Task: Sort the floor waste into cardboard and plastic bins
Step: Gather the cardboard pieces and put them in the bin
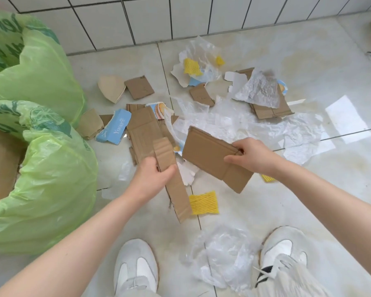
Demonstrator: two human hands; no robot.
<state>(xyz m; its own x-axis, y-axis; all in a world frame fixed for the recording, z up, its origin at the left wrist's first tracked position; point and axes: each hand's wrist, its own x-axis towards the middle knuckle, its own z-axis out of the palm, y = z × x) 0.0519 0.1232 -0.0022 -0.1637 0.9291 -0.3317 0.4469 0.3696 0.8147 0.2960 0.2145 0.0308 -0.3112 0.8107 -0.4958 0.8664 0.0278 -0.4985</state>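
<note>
Two brown cardboard pieces are off the floor: my left hand [153, 174] grips a long folded strip [174, 179], my right hand [252, 156] pinches a flat rectangular panel [210, 155], green-bagged bins [47, 168] left.

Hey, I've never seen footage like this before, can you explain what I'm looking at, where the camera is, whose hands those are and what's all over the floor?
There is no machine here. The single picture comes from a camera worn on a person's head, looking down at their own arms and white shoes.

The left hand grips a long cardboard strip. The right hand holds a wider cardboard sheet by its edge.

On the tiled floor lies mixed waste: more brown cardboard pieces, a blue printed carton, crumpled clear plastic film and a yellow foam net.

At the left stand two bins lined with green bags; the nearer one seems to hold cardboard already.
</note>
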